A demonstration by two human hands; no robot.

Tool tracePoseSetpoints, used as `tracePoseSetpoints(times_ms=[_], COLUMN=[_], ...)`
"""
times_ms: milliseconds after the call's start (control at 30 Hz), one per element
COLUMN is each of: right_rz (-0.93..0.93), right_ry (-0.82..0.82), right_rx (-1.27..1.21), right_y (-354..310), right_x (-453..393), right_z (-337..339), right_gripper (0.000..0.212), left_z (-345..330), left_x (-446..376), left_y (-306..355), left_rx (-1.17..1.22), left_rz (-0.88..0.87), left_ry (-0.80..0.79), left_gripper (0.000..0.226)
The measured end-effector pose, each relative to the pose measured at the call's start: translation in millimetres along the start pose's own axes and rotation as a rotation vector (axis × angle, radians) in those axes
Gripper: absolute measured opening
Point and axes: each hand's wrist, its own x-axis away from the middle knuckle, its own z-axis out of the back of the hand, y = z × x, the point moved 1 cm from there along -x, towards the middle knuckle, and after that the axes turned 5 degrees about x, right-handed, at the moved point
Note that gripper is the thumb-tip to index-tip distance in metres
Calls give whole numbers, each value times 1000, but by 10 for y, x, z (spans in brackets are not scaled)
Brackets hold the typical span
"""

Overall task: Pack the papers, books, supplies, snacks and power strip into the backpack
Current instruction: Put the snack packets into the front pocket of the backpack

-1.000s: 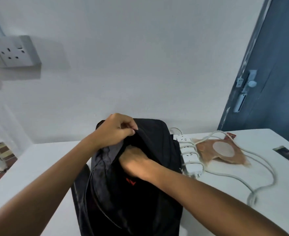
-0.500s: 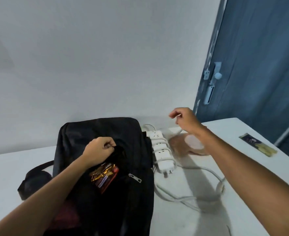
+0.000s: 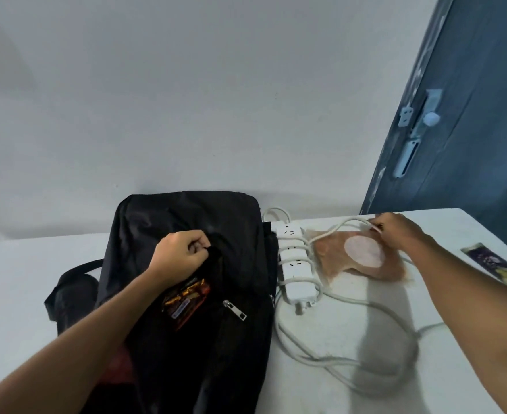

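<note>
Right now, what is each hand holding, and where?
Left hand grips the backpack at its pocket opening edge. Right hand pinches the power strip's cord.

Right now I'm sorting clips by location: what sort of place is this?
Probably a plain indoor room, perhaps a dorm or study room: a white table pushed against a bare wall, a blue door with a latch beside it, and a backpack being packed.

My left hand is curled tight, pinching fabric, forearm angled up from the lower left. My right hand is stretched out far right, fingers hooked.
</note>
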Motion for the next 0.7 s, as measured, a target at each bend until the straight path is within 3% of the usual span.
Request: tracePoseSetpoints(times_ms=[133, 267, 433, 567, 700], right_rz=[-28, -86, -242, -358, -143], right_ry=[28, 26, 89, 313, 466], right_rx=[109, 163, 182, -25, -269], right_y=[-21, 39, 117, 38, -488], right_x=[14, 11, 88, 222, 349], right_z=[66, 44, 1, 32, 264], right_gripper=[14, 18, 28, 33, 23], left_z=[-26, -62, -63, -70, -81], left_x=[33, 55, 76, 73, 64], left_y=[17, 7, 23, 11, 44], left_rx=[-16, -46, -44, -54, -65], left_rz=[-15, -35, -42, -60, -61], left_ry=[42, 73, 80, 83, 78], left_gripper=[10, 23, 18, 29, 24])
